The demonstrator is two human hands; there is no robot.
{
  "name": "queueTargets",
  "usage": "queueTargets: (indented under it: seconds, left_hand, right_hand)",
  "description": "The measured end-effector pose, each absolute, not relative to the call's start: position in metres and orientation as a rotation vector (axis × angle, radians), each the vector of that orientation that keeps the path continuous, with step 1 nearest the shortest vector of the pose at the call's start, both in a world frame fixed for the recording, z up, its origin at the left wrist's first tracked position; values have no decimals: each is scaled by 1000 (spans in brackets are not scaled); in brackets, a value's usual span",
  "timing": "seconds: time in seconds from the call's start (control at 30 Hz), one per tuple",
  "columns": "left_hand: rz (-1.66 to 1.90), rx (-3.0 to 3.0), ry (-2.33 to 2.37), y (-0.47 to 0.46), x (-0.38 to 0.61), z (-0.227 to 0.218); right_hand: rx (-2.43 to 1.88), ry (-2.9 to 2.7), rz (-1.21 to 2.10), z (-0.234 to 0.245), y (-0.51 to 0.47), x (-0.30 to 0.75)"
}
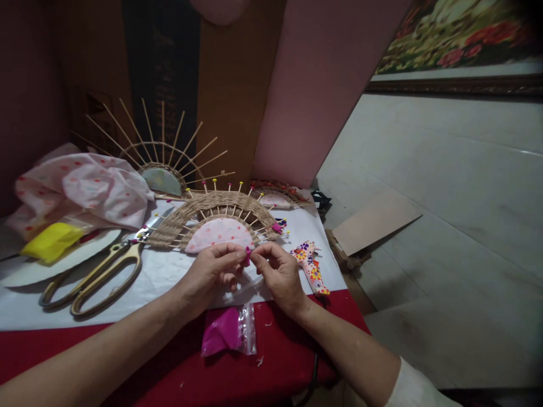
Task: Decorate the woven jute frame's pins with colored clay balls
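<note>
My left hand [216,268] and my right hand [280,274] meet at the middle of the table, fingertips pinched on a small magenta piece [248,256] that looks like soft clay. Just beyond them lies a woven half-round fan [224,200] with a pink dotted fabric center [220,233]. Its sticks end in small coloured tips, and a magenta shape [276,227] sits at its right end. Near me, a zip bag [229,332] with magenta material rests on the red cloth.
Large scissors [108,274] and a yellow packet [53,242] lie left. Behind are dotted cloth [85,181], an unfinished stick fan [163,150] and another fan [280,195]. A floral fabric piece [311,265] lies right, near the table edge. Cardboard [375,223] stands beyond.
</note>
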State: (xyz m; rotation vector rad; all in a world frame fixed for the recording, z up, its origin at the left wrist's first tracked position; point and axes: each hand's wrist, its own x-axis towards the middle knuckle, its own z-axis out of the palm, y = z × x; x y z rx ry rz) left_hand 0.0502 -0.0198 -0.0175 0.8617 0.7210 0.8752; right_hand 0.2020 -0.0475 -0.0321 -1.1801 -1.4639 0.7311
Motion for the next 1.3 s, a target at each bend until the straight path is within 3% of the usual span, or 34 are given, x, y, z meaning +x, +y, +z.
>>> queueTargets:
  seconds: [1.13,1.3]
  left_hand:
    - [912,967,814,-17,50,-21]
    - [920,960,835,-16,51,-20]
  right_hand:
    - [-1169,-1455,760,-36,-46,201]
    - [-1195,-1417,635,-30,-40,207]
